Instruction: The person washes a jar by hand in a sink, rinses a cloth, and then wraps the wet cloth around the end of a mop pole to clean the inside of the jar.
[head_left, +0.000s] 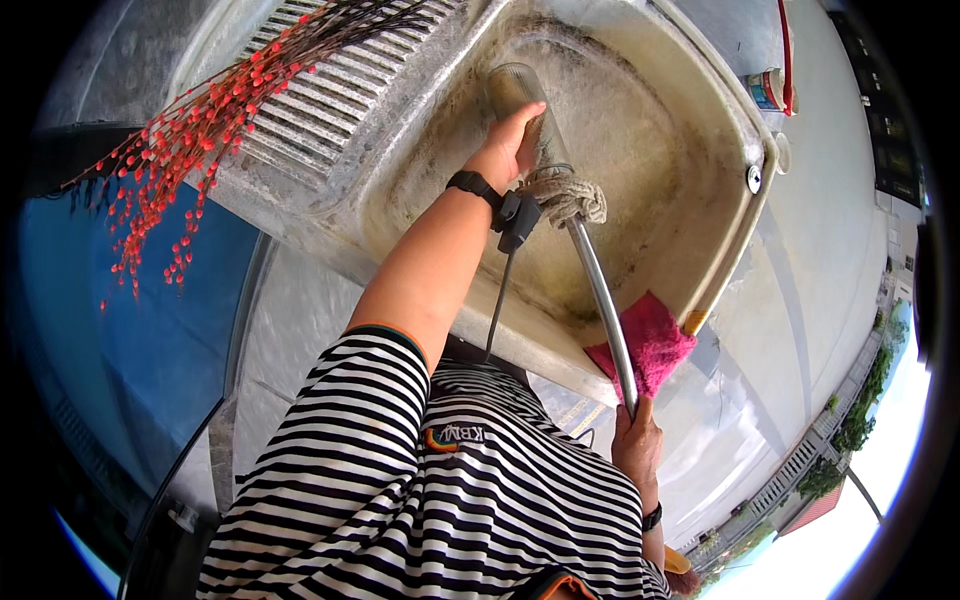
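A ribbed clear glass vase (546, 133) lies tilted over the basin of a worn stone or concrete sink (637, 135). My left hand (514, 142) grips it around the side. By the vase's mouth, a bundle of greyish twisted cloth (566, 196) surrounds the upper end of a curved metal tube (600, 277). How far the tube or cloth reaches inside the vase is hidden. My right hand (637, 442) holds the lower end of that tube, just outside the sink's near edge. Close to it, a pink cloth (649, 341) drapes over the sink's rim, behind the tube.
Branches with red buds (225, 124) lie across the ribbed washboard (322, 97) left of the basin, overhanging its edge. A bucket with a red handle (766, 90) stands on the floor beyond the right rim. A cable (501, 300) hangs from my left wrist.
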